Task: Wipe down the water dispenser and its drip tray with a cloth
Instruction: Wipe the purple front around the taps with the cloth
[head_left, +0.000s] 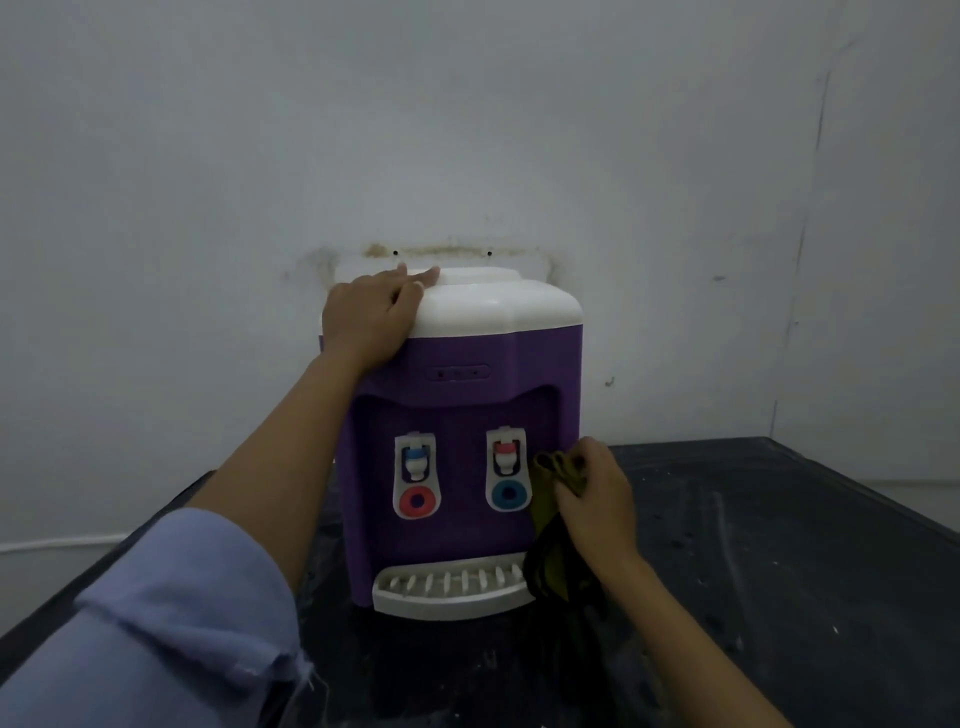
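With the left hand (371, 317) laid flat on the dispenser (457, 415) top and the right hand (597, 493) pinching the cloth (553, 525) against the recess beside the right tap (506, 457), front wiping is in hand; the drip tray (447, 590) below probably follows.

Purple plastic water dispenser (457, 525) with white lid (498, 306) and white slotted drip tray (452, 595); left white tap panel (417, 475) with blue spout cap over red ring, right white tap panel (509, 467) with red cap over blue ring. Olive-green cloth (545, 535), darker in its hanging folds, against black tabletop (779, 545) flecked with pale specks and streaks. Pale grey wall (208, 208) with brownish stain (447, 251) above the dispenser; lavender-blue fabric sleeve (171, 623).
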